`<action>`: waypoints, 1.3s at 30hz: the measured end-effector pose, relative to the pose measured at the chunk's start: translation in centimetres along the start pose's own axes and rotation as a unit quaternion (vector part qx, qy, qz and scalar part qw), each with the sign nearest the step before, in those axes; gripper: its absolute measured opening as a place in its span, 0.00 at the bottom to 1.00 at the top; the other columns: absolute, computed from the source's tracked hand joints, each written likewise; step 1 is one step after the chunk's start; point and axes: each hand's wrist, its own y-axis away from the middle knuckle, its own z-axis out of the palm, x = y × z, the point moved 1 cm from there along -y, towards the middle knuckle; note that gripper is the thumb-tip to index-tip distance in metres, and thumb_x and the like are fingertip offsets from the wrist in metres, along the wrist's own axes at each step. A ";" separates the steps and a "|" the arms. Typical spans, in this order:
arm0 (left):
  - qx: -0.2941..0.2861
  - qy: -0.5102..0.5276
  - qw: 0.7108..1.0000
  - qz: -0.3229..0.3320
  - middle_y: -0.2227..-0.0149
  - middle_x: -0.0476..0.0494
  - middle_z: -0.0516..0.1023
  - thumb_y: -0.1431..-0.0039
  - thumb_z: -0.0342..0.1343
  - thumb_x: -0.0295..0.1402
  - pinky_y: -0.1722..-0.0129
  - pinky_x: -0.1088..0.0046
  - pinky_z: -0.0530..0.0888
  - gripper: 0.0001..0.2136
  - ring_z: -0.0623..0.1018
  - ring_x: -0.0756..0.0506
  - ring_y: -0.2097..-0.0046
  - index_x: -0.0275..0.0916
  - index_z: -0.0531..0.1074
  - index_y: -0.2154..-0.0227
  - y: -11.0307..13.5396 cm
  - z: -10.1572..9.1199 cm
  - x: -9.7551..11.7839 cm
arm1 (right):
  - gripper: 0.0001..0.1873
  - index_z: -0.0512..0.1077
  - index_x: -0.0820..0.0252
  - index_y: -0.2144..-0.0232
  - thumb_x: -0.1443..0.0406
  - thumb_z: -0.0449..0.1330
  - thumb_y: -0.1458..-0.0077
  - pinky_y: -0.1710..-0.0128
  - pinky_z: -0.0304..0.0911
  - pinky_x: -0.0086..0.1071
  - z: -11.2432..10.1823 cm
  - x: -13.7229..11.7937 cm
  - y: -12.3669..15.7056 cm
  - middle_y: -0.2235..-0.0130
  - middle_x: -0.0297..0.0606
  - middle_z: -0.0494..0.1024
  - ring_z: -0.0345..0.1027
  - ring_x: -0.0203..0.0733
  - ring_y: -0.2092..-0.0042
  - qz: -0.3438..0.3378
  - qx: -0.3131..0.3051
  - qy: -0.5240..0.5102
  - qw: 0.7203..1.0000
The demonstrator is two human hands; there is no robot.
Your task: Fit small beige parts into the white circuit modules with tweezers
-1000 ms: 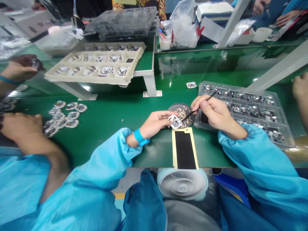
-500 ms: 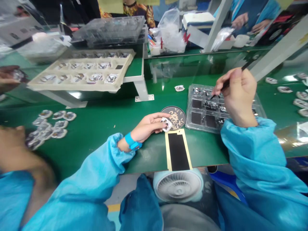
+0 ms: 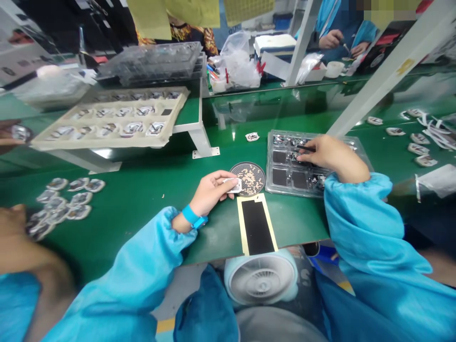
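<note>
My left hand pinches a small white-edged part between thumb and fingers, over the near left rim of a round dark mesh dish. Many tiny pale bits lie in that dish. My right hand is closed on thin black tweezers; their tips reach down into a clear plastic tray. Small dark and silvery components sit in some of the tray's pockets, while others show bare black pads. Just below the dish, a black pad with a yellow border lies on the green table.
On a raised stand at left is a cream tray of similar parts. White-edged parts lie in a group at left and more at right. A co-worker's arm intrudes from the left. A slanted white post rises behind the clear tray.
My right hand has come down to the clear tray with the tweezers, now lying flatter. My left hand has turned the white-edged part slightly. The whole view has shifted a little.
</note>
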 end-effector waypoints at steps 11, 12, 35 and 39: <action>0.021 0.079 0.997 0.017 0.71 0.43 0.80 0.43 0.65 0.47 0.81 0.79 0.59 0.19 0.78 0.50 0.74 0.35 0.79 0.60 0.1 0.9 0.0 | 0.12 0.77 0.54 0.72 0.56 0.74 0.52 0.73 0.60 0.39 -2.1 -2.6 1.4 0.74 0.38 0.78 0.66 0.44 0.76 -0.037 0.114 -0.044 0.992; 0.017 0.085 0.996 0.025 0.71 0.42 0.80 0.42 0.64 0.46 0.81 0.78 0.60 0.18 0.78 0.49 0.73 0.35 0.80 0.60 0.1 0.9 0.0 | 0.13 0.77 0.56 0.70 0.56 0.73 0.51 0.72 0.62 0.40 -2.3 -3.7 1.6 0.72 0.40 0.80 0.70 0.45 0.73 -0.035 0.120 -0.097 0.987; 0.131 -0.002 0.978 0.162 0.69 0.44 0.83 0.42 0.67 0.45 0.72 0.74 0.72 0.15 0.74 0.51 0.73 0.38 0.85 0.60 1.1 1.0 0.7 | 0.20 0.79 0.61 0.71 0.50 0.68 0.43 0.65 0.69 0.31 2.8 -16.9 7.0 0.73 0.37 0.82 0.74 0.37 0.70 -0.112 -0.191 -0.492 0.842; 0.134 -0.036 0.975 0.175 0.78 0.49 0.75 0.36 0.61 0.47 0.76 0.75 0.64 0.17 0.66 0.53 0.77 0.41 0.85 0.57 1.4 0.8 0.7 | 0.19 0.79 0.61 0.72 0.51 0.67 0.42 0.68 0.64 0.30 3.4 -16.7 7.1 0.74 0.35 0.80 0.71 0.35 0.72 -0.097 -0.158 -0.482 0.856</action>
